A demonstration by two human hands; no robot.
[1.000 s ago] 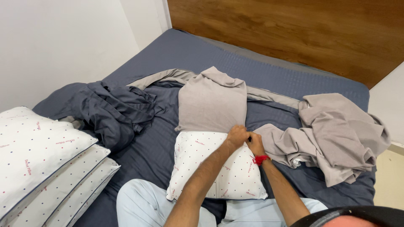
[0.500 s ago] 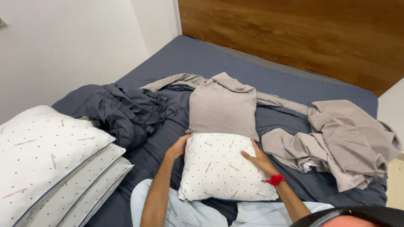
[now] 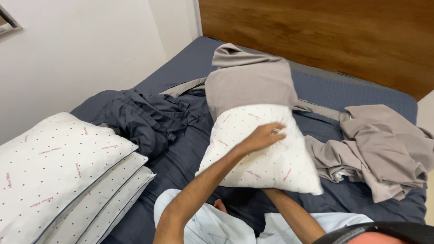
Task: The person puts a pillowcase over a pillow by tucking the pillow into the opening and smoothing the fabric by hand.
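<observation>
Left hand [image 3: 264, 137] pinches the front of the white dotted pillow [image 3: 262, 151], raised above the navy bed [image 3: 190, 158], half inside a grey fabric pillowcase [image 3: 248, 83]; the right hand, hidden beneath, probably supports it.

A white wall [image 3: 81, 49] runs along the left of a bed with a dark blue sheet [image 3: 190, 63], meeting a wooden headboard panel [image 3: 325, 31] behind, all evenly lit.
</observation>
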